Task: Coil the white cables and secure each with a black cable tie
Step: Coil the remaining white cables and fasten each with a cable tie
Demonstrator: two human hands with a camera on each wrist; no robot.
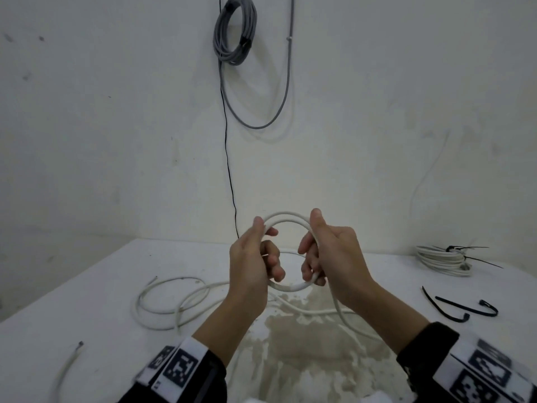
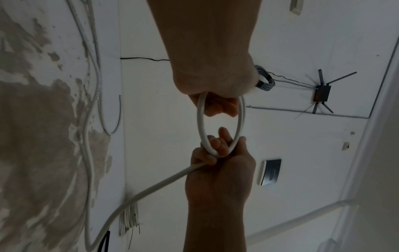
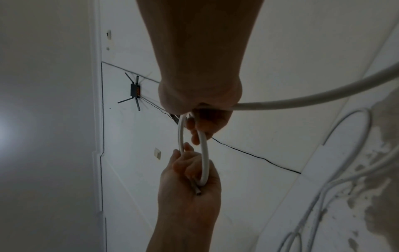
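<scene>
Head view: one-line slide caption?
Both hands, left and right, form white cable into a loop above the table.

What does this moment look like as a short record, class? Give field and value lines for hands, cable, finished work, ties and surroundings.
Left hand: left hand grips one side of the loop.
Right hand: right hand grips the other side.
Cable in work: white cable held as a small loop above the table; its loose length trails down onto the table.
Finished work: coiled bundle at the far right, tied with a black tie.
Spare ties: two black ties lie loose on the right.
Surroundings: grey cable coil hangs on the wall.
</scene>
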